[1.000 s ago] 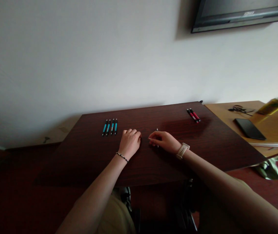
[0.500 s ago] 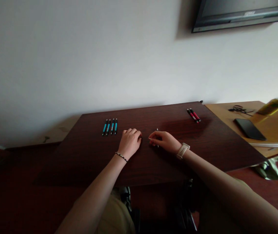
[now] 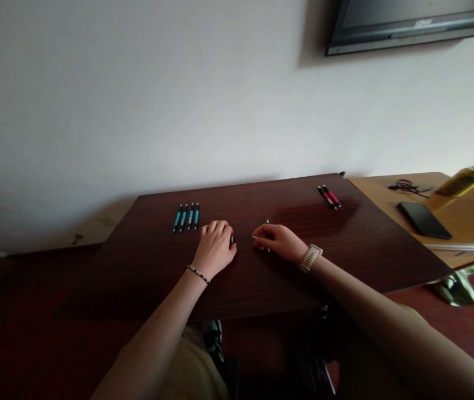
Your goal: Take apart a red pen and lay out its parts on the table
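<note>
My left hand (image 3: 215, 244), with a beaded bracelet at its wrist, rests palm down on the dark table with curled fingers. Between its thumb and index finger shows a small dark and white piece of a pen (image 3: 232, 240); the rest is hidden. My right hand (image 3: 282, 243), wearing a light watch, has its thumb and fingers drawn together. Past its fingers, above and below, stick out the ends of another pen (image 3: 267, 221), whose middle is covered. Left of my left hand, several blue-and-black pens (image 3: 186, 217) lie side by side.
Two red-and-black pens (image 3: 329, 197) lie at the table's (image 3: 253, 294) far right. A wooden side table (image 3: 372, 189) adjoins on the right, bearing a black phone (image 3: 424, 220), a coiled cable (image 3: 406, 186) and a yellow can (image 3: 465, 182). A screen (image 3: 415, 25) hangs on the wall.
My left hand has moved a little to the left, and a bit of pen now shows by its thumb. My right hand has stayed almost in place.
</note>
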### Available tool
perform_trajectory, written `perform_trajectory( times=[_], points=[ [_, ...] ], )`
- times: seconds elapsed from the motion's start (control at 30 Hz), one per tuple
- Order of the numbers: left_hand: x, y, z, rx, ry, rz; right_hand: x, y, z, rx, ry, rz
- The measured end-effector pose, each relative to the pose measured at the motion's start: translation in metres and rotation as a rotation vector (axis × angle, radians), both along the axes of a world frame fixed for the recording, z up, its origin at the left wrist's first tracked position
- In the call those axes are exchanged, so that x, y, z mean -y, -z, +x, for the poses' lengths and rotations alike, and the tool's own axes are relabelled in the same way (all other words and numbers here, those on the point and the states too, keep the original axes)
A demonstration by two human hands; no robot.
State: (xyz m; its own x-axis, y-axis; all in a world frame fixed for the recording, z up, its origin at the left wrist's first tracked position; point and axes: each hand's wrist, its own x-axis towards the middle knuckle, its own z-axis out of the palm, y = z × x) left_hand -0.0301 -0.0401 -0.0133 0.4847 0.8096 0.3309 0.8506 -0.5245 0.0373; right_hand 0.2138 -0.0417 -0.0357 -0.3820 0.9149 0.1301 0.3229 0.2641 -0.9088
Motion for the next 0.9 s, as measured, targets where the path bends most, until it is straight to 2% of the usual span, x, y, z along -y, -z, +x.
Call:
perform_trajectory(
  times=[0.9],
  points=[
    [-0.017, 0.007, 0.012, 0.021, 0.031, 0.015, 0.002, -0.003, 0.000, 0.024, 0.005, 0.025]
  ],
)
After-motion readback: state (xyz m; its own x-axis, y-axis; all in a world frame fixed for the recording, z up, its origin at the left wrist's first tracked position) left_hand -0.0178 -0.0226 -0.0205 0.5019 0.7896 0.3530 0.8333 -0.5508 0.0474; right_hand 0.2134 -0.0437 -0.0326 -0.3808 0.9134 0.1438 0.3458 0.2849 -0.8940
